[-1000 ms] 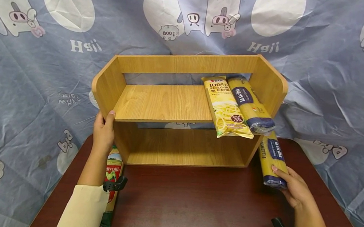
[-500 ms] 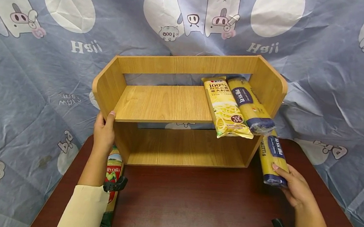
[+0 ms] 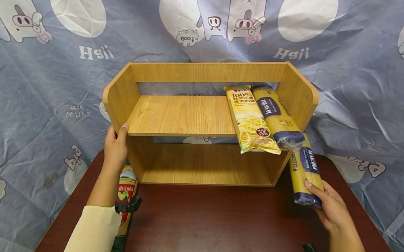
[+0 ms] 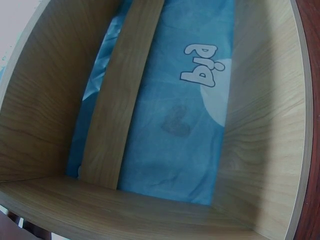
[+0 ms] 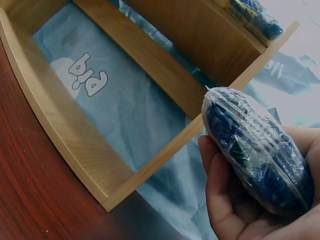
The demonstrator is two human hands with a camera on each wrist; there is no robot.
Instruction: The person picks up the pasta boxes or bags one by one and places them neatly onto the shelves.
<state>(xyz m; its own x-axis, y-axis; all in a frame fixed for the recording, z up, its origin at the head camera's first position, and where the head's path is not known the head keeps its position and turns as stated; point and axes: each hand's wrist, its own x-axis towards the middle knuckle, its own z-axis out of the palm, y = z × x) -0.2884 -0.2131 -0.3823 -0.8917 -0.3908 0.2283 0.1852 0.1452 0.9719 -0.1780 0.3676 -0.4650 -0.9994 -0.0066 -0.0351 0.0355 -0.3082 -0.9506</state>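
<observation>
My right hand grips a yellow and blue packet of spaghetti by its near end, just outside the right side of a two-tier wooden shelf. In the right wrist view the packet's clear-wrapped blue end faces the camera, with fingers curled beneath it. My left hand holds the shelf's left side panel, thumb on its front edge. On the upper tier, at the right, lie a yellow pasta packet and a second blue-banded spaghetti packet, side by side.
A green and red packet lies on the dark red table left of the shelf, partly hidden by my left forearm. A patterned blue-grey cloth hangs behind. The lower tier is bare wood.
My right hand has shifted slightly right and up with the spaghetti packet, and more of the packet's length shows beside the shelf. My left hand stays on the side panel.
</observation>
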